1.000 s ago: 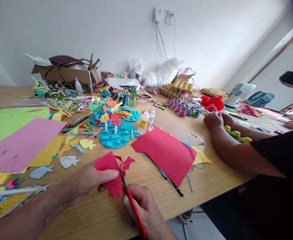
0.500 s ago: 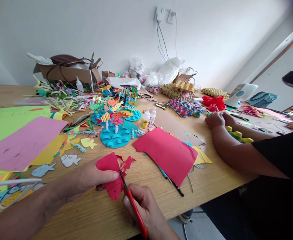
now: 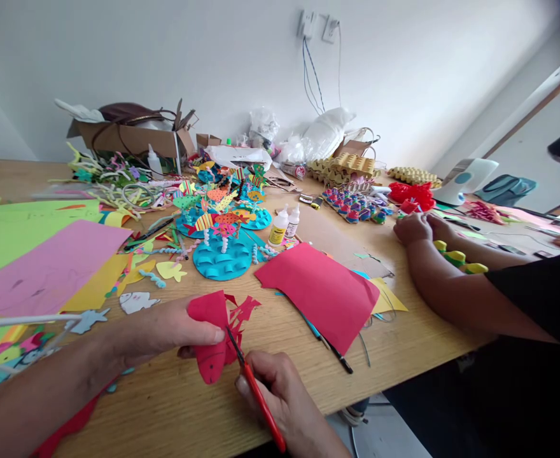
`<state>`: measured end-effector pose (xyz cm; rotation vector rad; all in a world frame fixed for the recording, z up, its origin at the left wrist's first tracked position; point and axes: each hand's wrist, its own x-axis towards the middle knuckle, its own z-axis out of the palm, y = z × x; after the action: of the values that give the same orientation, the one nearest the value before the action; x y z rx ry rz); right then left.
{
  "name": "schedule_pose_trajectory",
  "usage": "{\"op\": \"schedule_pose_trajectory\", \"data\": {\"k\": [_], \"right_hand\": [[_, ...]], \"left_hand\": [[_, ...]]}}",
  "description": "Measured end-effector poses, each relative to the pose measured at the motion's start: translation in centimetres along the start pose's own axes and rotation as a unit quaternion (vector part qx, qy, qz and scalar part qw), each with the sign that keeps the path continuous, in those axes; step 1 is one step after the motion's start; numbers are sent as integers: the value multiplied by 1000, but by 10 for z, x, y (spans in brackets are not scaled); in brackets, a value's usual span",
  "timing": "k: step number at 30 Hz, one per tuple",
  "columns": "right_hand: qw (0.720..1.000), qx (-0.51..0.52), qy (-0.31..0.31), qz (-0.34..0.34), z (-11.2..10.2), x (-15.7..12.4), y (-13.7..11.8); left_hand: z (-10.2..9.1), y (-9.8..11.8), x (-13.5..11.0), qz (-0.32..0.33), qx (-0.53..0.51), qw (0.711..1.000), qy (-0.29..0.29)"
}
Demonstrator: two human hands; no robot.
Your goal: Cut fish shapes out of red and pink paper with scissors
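Between the thumb and fingers of my left hand (image 3: 196, 332) is a red paper fish cutout (image 3: 212, 364) with a drawn line and a dot. Red-handled scissors (image 3: 259, 397) are gripped in my right hand (image 3: 280, 388), their dark blades against the right edge of the red paper. Red paper scraps (image 3: 244, 310) lie on the table just beyond the blades. A larger red sheet (image 3: 321, 292) rests to the right, a pen (image 3: 341, 362) sticking out from under it. White (image 3: 137, 302) and yellow (image 3: 171, 271) fish cutouts lie beyond my left wrist.
Turquoise discs (image 3: 223, 259) carry several decorated paper fish. Two glue bottles (image 3: 286, 226) stand beside them. Coloured sheets (image 3: 51, 261) cover the left side. On the right, a co-worker's forearms (image 3: 426, 273) rest on the table (image 3: 356, 394). A cardboard box (image 3: 132, 140) stands at the back.
My left hand has shifted slightly with the red paper fish, whose lower end has swung a little left. The scissors have moved slightly, their blades still at its edge. The view has shifted slightly.
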<state>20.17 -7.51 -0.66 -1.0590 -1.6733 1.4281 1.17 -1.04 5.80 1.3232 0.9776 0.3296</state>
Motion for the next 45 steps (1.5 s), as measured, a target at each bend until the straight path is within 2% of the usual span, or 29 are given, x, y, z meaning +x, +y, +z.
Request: {"op": "schedule_pose_trajectory", "data": {"k": [9, 13, 17, 21, 25, 31, 36, 39, 45], "right_hand": [[999, -43, -6, 9, -2, 0, -5], [999, -51, -3, 8, -2, 0, -4], [999, -37, -3, 11, -3, 0, -2], [999, -8, 25, 26, -1, 2, -3], [997, 10, 60, 46, 2, 6, -8], [996, 49, 70, 22, 5, 12, -13], [995, 61, 81, 17, 8, 13, -12], [993, 76, 77, 42, 9, 13, -12], [993, 89, 32, 74, 5, 11, -13]], "left_hand": [[0, 10, -2, -3, 23, 998, -51], [0, 15, -2, -3, 28, 999, -40], [-3, 11, 2, -6, 21, 999, -44], [0, 2, 5, 26, -45, 999, 7], [16, -6, 8, 52, -130, 989, 37], [32, -8, 9, 90, -223, 966, 92], [32, -7, 8, 97, -228, 960, 130], [32, -7, 8, 97, -210, 961, 149], [25, -5, 9, 97, -163, 970, 149]]}}
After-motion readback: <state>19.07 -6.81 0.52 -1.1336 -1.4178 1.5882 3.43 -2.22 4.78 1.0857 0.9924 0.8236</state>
